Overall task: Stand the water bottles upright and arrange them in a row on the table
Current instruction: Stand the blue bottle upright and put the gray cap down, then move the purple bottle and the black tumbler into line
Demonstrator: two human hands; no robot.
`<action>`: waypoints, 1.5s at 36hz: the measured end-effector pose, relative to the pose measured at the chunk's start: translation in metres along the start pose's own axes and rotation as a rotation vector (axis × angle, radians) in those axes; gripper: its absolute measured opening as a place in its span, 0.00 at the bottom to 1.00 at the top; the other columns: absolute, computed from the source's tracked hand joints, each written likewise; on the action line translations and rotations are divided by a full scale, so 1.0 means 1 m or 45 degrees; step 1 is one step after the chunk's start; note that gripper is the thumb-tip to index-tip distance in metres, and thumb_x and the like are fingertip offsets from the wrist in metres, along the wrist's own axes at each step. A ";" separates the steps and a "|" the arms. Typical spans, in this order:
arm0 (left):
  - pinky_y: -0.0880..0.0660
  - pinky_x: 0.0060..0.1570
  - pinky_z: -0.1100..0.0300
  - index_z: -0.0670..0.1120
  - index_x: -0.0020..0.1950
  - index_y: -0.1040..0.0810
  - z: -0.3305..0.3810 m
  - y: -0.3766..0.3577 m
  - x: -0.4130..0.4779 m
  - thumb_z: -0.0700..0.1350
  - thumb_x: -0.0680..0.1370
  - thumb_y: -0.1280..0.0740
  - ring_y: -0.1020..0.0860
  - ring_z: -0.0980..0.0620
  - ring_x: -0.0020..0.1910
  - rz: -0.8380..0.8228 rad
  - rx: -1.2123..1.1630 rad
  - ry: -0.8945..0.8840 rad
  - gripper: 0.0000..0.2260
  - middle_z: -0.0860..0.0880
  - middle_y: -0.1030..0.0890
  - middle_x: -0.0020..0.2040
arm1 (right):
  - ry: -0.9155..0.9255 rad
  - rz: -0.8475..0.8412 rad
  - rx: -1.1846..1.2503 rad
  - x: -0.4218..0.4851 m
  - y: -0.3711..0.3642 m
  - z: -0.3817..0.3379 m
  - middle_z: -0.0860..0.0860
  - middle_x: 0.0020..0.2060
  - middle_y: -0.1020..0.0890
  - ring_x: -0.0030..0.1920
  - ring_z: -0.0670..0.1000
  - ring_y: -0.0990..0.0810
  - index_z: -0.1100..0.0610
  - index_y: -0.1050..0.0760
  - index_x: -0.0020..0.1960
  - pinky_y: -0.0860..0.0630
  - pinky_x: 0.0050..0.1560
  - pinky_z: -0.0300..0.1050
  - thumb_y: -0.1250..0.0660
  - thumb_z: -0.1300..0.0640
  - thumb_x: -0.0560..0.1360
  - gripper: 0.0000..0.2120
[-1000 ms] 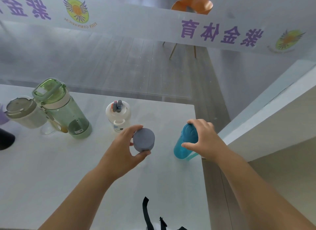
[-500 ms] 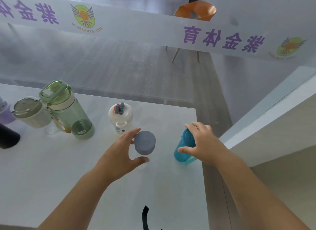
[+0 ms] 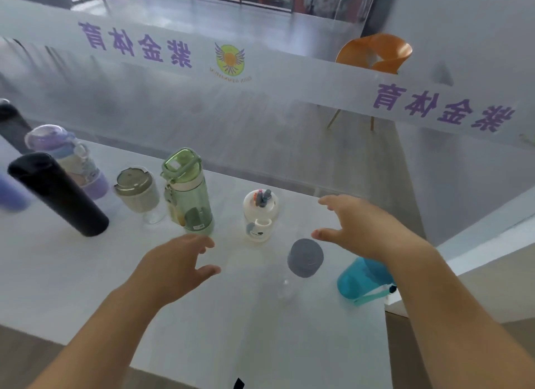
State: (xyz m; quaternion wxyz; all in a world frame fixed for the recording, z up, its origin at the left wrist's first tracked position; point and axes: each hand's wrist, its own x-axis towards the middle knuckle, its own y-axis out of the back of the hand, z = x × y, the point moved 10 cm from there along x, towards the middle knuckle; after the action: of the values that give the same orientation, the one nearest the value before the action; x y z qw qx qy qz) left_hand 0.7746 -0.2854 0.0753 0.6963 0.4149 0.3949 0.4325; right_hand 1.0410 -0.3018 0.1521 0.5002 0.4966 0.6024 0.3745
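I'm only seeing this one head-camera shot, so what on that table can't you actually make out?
- Teal bottle: top hidden under the right forearm.
- Clear bottle with the grey cap: see-through body almost lost against the white table.
- Bluish-purple object: cut by the left edge, blurred.
- Dark bottle far left: partly cut off.
- Labels: too small to read.

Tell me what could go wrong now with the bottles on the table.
1. The blue bottle stands close to the table's right edge, under the right forearm; a bump might push it off.
2. The grey-lidded bottle stands free between the open hands; the right hand could clip it and tip it.
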 end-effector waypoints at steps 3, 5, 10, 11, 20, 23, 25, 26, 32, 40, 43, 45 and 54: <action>0.26 0.48 0.62 0.60 0.60 0.30 -0.034 0.015 -0.012 0.63 0.70 0.34 0.25 0.59 0.47 0.006 0.050 0.025 0.21 0.60 0.24 0.54 | 0.044 -0.001 -0.070 0.005 0.001 -0.046 0.47 0.68 0.29 0.64 0.52 0.28 0.46 0.41 0.72 0.28 0.60 0.50 0.34 0.38 0.71 0.33; 0.26 0.47 0.63 0.59 0.61 0.30 -0.060 0.026 -0.021 0.63 0.71 0.34 0.26 0.59 0.46 0.009 0.077 0.044 0.20 0.59 0.24 0.55 | 0.089 0.005 -0.091 0.007 -0.001 -0.081 0.47 0.67 0.28 0.62 0.51 0.27 0.46 0.39 0.71 0.29 0.57 0.48 0.34 0.39 0.71 0.32; 0.29 0.44 0.63 0.59 0.61 0.30 -0.132 0.052 -0.050 0.62 0.71 0.35 0.28 0.59 0.43 0.011 0.124 0.096 0.20 0.59 0.24 0.55 | 0.170 -0.040 -0.127 0.012 -0.024 -0.170 0.49 0.69 0.31 0.66 0.54 0.31 0.48 0.39 0.71 0.30 0.61 0.51 0.35 0.39 0.72 0.32; 0.29 0.45 0.62 0.59 0.61 0.31 -0.148 0.057 -0.057 0.62 0.71 0.35 0.28 0.59 0.43 0.006 0.118 0.113 0.20 0.59 0.24 0.55 | 0.177 -0.065 -0.150 0.014 -0.031 -0.188 0.50 0.69 0.31 0.66 0.55 0.31 0.48 0.40 0.71 0.30 0.61 0.53 0.35 0.38 0.72 0.32; 0.27 0.50 0.58 0.57 0.64 0.32 -0.284 0.101 -0.114 0.62 0.73 0.37 0.25 0.55 0.51 -0.010 0.140 0.267 0.21 0.57 0.25 0.57 | 0.298 -0.229 -0.163 0.033 -0.092 -0.341 0.50 0.65 0.28 0.62 0.55 0.27 0.48 0.40 0.72 0.29 0.54 0.50 0.35 0.38 0.71 0.33; 0.29 0.48 0.60 0.57 0.63 0.32 -0.326 0.113 -0.132 0.61 0.73 0.36 0.26 0.56 0.50 0.017 0.102 0.341 0.21 0.57 0.25 0.57 | 0.358 -0.287 -0.159 0.040 -0.111 -0.385 0.50 0.66 0.29 0.62 0.54 0.27 0.49 0.41 0.72 0.28 0.58 0.50 0.34 0.38 0.71 0.34; 0.30 0.47 0.61 0.57 0.63 0.31 -0.353 0.119 -0.143 0.61 0.73 0.36 0.26 0.56 0.51 0.017 0.086 0.400 0.21 0.57 0.26 0.57 | 0.384 -0.328 -0.178 0.045 -0.123 -0.412 0.50 0.65 0.28 0.62 0.54 0.27 0.49 0.41 0.72 0.27 0.58 0.51 0.34 0.38 0.71 0.34; 0.30 0.47 0.61 0.57 0.63 0.31 -0.367 0.122 -0.148 0.61 0.72 0.36 0.26 0.56 0.52 0.020 0.076 0.433 0.21 0.57 0.26 0.57 | 0.400 -0.342 -0.189 0.047 -0.129 -0.425 0.50 0.64 0.27 0.61 0.54 0.27 0.49 0.40 0.71 0.27 0.58 0.51 0.34 0.38 0.71 0.34; 0.30 0.46 0.60 0.56 0.62 0.31 -0.435 0.143 -0.168 0.60 0.72 0.35 0.26 0.55 0.55 0.044 0.046 0.584 0.21 0.56 0.25 0.57 | 0.528 -0.392 -0.238 0.071 -0.153 -0.501 0.50 0.61 0.27 0.57 0.55 0.25 0.49 0.39 0.70 0.27 0.51 0.48 0.35 0.38 0.71 0.32; 0.30 0.46 0.58 0.55 0.62 0.30 -0.517 0.177 -0.170 0.59 0.73 0.35 0.25 0.53 0.55 0.074 -0.007 0.731 0.19 0.55 0.25 0.58 | 0.712 -0.491 -0.248 0.122 -0.185 -0.605 0.51 0.67 0.30 0.63 0.55 0.28 0.49 0.42 0.73 0.29 0.58 0.50 0.35 0.39 0.72 0.35; 0.30 0.45 0.58 0.55 0.61 0.30 -0.550 0.194 -0.157 0.59 0.72 0.34 0.26 0.54 0.52 0.109 -0.014 0.758 0.20 0.55 0.25 0.57 | 0.753 -0.522 -0.243 0.149 -0.197 -0.642 0.52 0.69 0.31 0.65 0.56 0.30 0.50 0.43 0.73 0.30 0.61 0.52 0.35 0.39 0.72 0.35; 0.31 0.44 0.58 0.56 0.61 0.30 -0.575 0.206 -0.148 0.59 0.72 0.35 0.27 0.55 0.49 0.124 -0.009 0.779 0.19 0.56 0.24 0.57 | 0.780 -0.525 -0.240 0.168 -0.200 -0.667 0.52 0.69 0.32 0.66 0.57 0.30 0.50 0.43 0.73 0.30 0.62 0.53 0.35 0.39 0.72 0.35; 0.31 0.45 0.59 0.57 0.61 0.31 -0.672 0.252 -0.092 0.61 0.73 0.36 0.28 0.57 0.51 0.121 0.056 0.770 0.18 0.57 0.25 0.55 | 0.935 -0.342 -0.072 0.239 -0.156 -0.775 0.50 0.65 0.29 0.61 0.55 0.27 0.50 0.40 0.71 0.31 0.48 0.47 0.36 0.39 0.73 0.32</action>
State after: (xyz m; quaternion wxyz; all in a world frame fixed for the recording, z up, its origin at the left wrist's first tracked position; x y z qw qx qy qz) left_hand 0.0661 -0.1410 0.0935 0.5169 0.3005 0.5737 0.5598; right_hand 0.2494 -0.0689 0.1187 0.3093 0.2323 0.7905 0.4748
